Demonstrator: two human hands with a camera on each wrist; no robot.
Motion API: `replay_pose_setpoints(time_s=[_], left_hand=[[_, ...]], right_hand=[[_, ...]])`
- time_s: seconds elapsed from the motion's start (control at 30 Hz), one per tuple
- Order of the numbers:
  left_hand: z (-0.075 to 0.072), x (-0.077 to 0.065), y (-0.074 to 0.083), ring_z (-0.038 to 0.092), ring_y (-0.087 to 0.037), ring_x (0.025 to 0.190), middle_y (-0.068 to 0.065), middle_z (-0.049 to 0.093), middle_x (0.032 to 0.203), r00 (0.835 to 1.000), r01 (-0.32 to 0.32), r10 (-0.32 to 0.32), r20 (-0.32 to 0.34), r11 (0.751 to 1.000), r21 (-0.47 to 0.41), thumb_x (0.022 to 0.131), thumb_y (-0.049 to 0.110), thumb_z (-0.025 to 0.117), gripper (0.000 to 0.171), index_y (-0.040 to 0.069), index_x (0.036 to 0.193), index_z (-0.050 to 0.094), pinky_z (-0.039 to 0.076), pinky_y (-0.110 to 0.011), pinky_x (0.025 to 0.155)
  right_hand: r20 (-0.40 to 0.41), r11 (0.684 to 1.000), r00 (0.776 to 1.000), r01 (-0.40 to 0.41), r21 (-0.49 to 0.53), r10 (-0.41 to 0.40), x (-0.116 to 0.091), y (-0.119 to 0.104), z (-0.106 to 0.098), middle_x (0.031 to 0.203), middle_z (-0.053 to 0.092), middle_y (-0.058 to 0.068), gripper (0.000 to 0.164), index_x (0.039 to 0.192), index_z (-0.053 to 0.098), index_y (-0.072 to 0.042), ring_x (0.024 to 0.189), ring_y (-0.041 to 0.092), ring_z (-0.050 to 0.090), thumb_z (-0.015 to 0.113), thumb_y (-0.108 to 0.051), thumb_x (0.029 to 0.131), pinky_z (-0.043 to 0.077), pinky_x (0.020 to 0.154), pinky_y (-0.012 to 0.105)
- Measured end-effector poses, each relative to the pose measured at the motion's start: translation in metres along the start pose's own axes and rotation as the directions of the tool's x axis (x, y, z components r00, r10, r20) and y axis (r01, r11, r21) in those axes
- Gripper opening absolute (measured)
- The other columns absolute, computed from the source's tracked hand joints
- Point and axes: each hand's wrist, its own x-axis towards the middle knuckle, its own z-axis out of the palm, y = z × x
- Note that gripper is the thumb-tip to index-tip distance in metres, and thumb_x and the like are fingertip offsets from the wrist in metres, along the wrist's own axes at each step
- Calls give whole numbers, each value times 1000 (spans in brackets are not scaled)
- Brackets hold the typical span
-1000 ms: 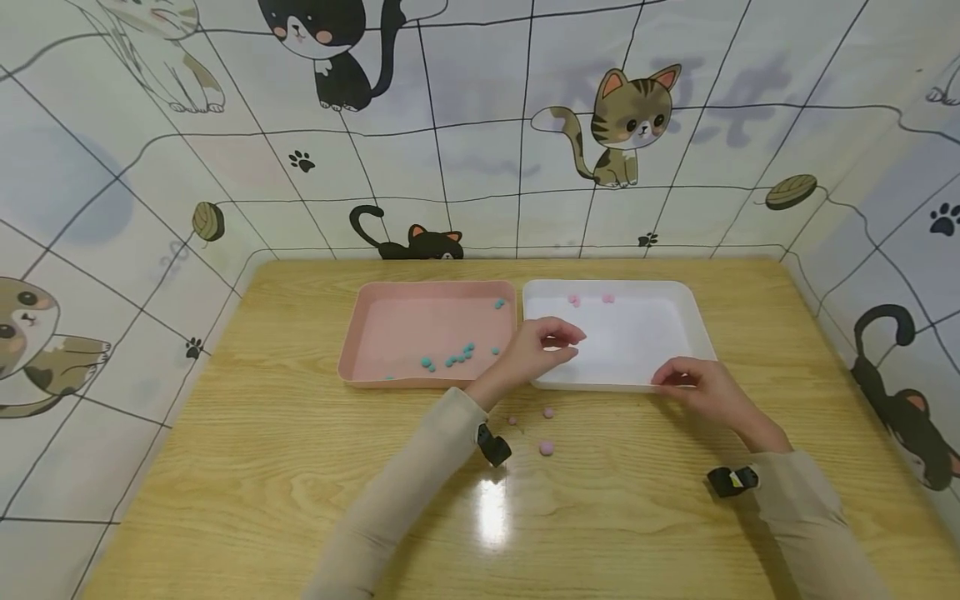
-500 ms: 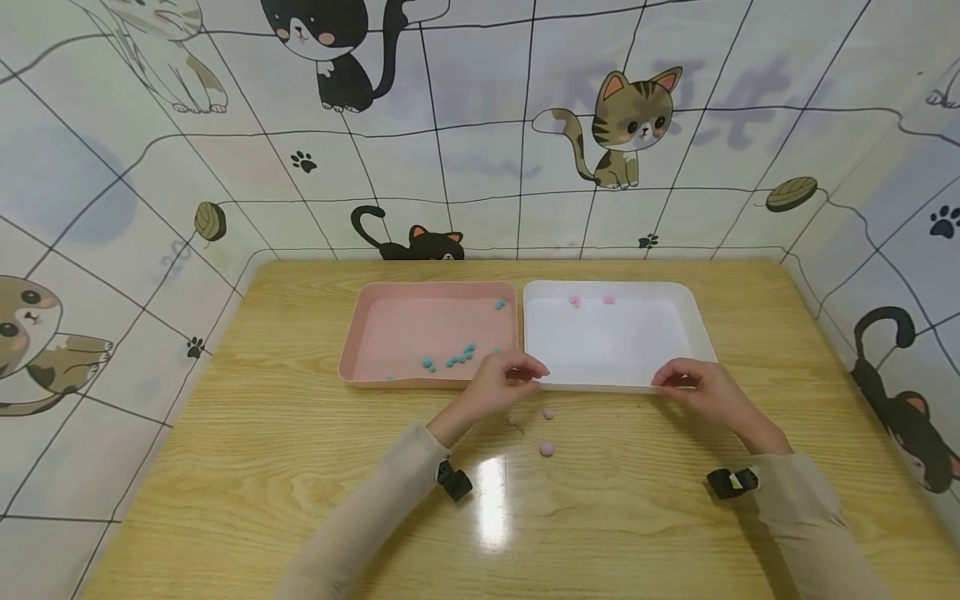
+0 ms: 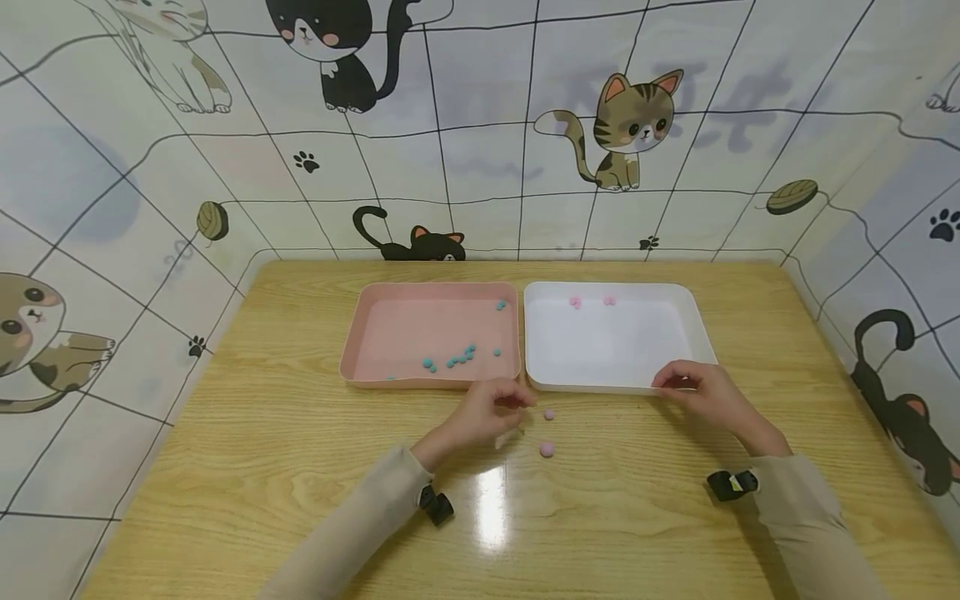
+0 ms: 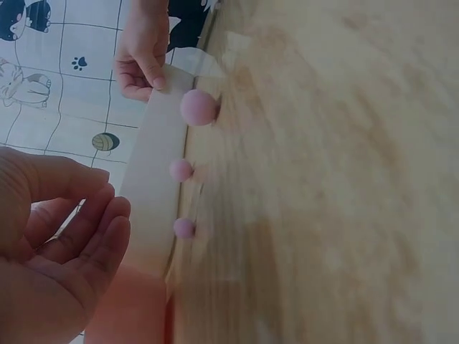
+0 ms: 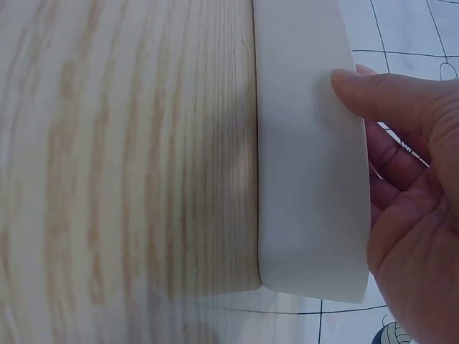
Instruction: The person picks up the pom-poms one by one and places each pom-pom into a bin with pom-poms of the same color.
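My left hand point(image 3: 486, 414) hovers near the front edge of the pink tray point(image 3: 431, 384), its fingers loosely bent. The left wrist view shows nothing between thumb and fingers. Close by on the table lie three pink balls: a larger ball point(image 4: 199, 107) and two smaller ones, a middle ball point(image 4: 181, 170) and a near ball point(image 4: 184, 228). In the head view the left hand hides one of them. At the front right of the white tray point(image 3: 615, 350), my right hand point(image 3: 701, 396) pinches the rim, thumb outside and fingers inside, as the right wrist view point(image 5: 412, 165) confirms.
Several teal balls point(image 3: 460, 359) lie in the pink tray. Small pink pieces point(image 3: 575, 302) sit near the white tray's back wall. Both trays stand side by side on a wooden table point(image 3: 285, 467), with cat-patterned walls point(image 3: 480, 150) behind and at the sides.
My left hand has drawn back from above the white tray, moving left and toward the front, to beside the pink balls. The right hand keeps its grip on the tray rim.
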Motion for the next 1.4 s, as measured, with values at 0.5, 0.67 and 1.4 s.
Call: replay_pose_setpoints(time_s=[0.5,0.67,1.4], left_hand=[[9,-5,-9,62,-21,87,-14,65,97,996,67,-70,49,996,53,75,-16,59,24,-6,95,66,52,-21,77],[9,-4,-11,62,-21,88,-13,64,96,995,71,-77,68,994,82,73,-17,59,26,-5,95,66,51,-19,79],[11,-2,-13,59,-19,81,-10,63,90,996,63,-73,58,986,154,71,-20,54,27,-3,89,66,50,-18,70]], right_hand=[[6,1000,1000,-11,-10,11,-2,0,-2,81,64,-1,15,82,67,-11,73,4,57,72,3,79,49,67,11],[0,1000,1000,-12,-16,12,-1,0,-1,81,64,-1,15,82,67,-11,73,4,57,72,3,78,49,67,11],[-1,999,1000,-7,-35,7,0,-23,-3,79,64,4,16,80,66,-5,71,5,57,70,10,77,49,67,11]])
